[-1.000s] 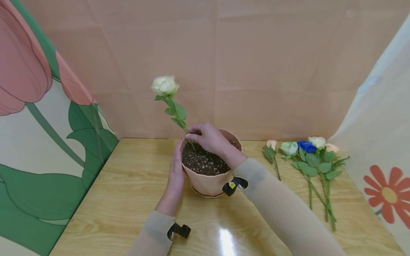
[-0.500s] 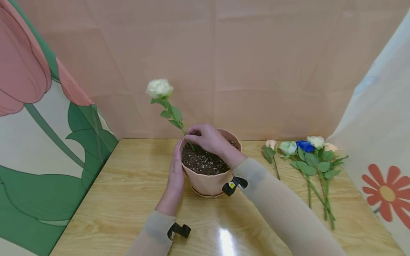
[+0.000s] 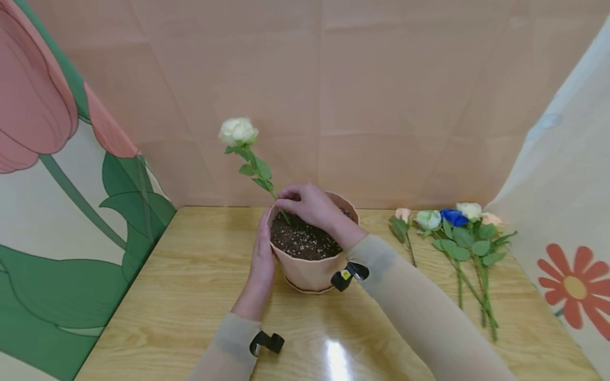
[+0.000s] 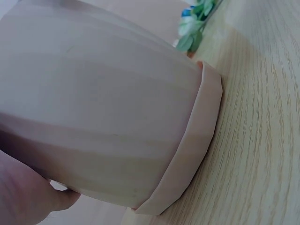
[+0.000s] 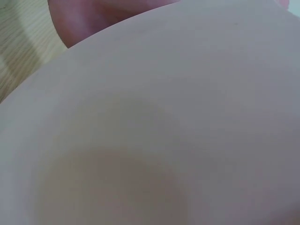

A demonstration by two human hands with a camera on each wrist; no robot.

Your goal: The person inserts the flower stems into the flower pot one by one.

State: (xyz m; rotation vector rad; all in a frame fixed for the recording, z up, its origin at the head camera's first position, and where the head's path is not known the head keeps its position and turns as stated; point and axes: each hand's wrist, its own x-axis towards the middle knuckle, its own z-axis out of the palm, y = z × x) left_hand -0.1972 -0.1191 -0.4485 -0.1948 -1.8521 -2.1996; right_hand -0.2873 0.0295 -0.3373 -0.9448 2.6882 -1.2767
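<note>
A white rose [image 3: 238, 132] with green leaves leans to the left, its stem going into dark soil [image 3: 305, 241] at the left side of a pink flowerpot [image 3: 310, 267]. Over the soil, my right hand [image 3: 312, 206] pinches the lower stem between thumb and fingers. Flat along the pot's left wall, my left hand [image 3: 262, 248] rests with straight fingers. The left wrist view has the flowerpot [image 4: 103, 98] close up, standing in its saucer [image 4: 187, 154]. Its wall [image 5: 197, 93] fills most of the right wrist view, which leaves the stem out.
To the right on the wooden table [image 3: 200, 254] lie several cut roses: a pink rose [image 3: 403, 214] apart, and a bunch with a blue rose [image 3: 454, 217]. A pink backdrop [image 3: 381, 106] hangs behind the pot, with printed flower panels at both sides.
The rose's head has tipped a little to the left and down, then stayed nearly still over the last half second. Both hands keep their places.
</note>
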